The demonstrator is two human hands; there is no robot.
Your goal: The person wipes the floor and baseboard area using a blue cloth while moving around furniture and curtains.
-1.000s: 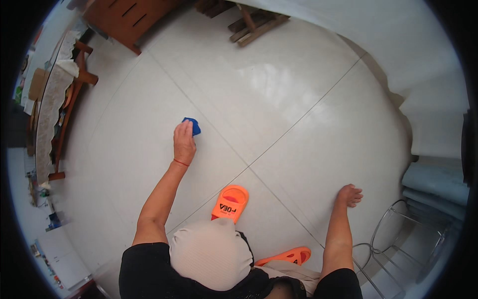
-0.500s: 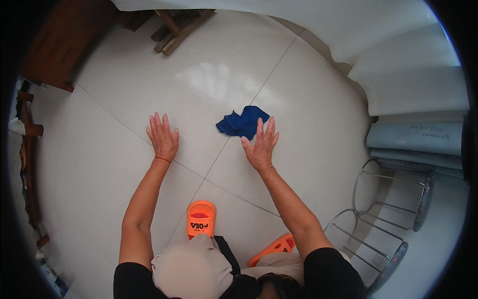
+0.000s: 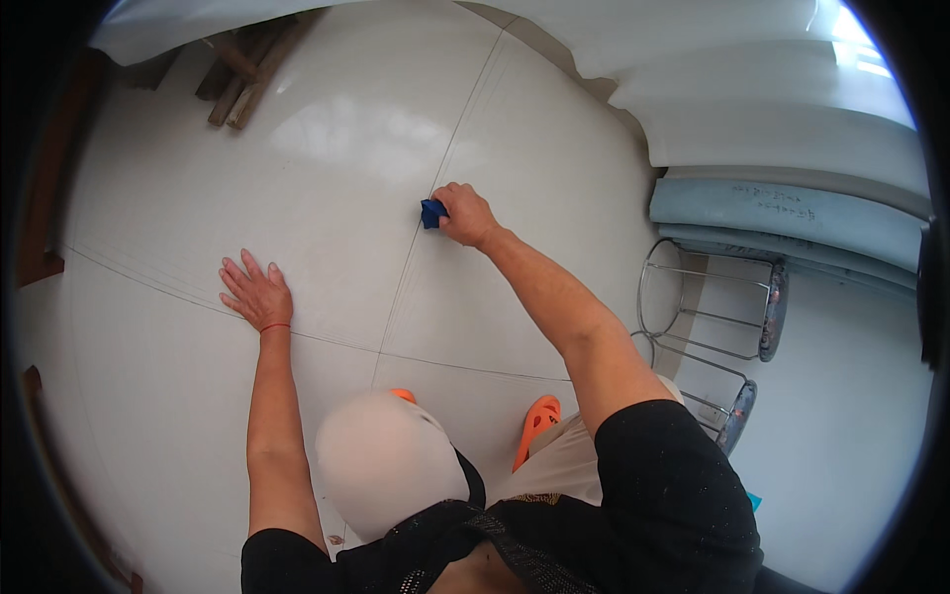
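A dark blue cloth point(image 3: 432, 213) is bunched up in my right hand point(image 3: 466, 214), whose fingers are closed round it; only a small part sticks out on the left side. Whether the cloth touches the floor I cannot tell. My left hand point(image 3: 257, 292) is held out over the pale tiled floor point(image 3: 336, 238), palm down, fingers spread, with nothing in it. A red string circles the left wrist.
Two metal-legged stools point(image 3: 711, 309) lie tipped at the right, beside a stack of pale blue folded boards or pads point(image 3: 782, 208). A white curtain point(image 3: 752, 109) hangs at the far right. Wooden legs point(image 3: 242, 79) stand at the far left. Orange slippers point(image 3: 537, 426) are on my feet.
My right hand has closed on the blue cloth, which lay spread on the floor, and gathered it up. My left hand has shifted left in the picture. The whole view has swung.
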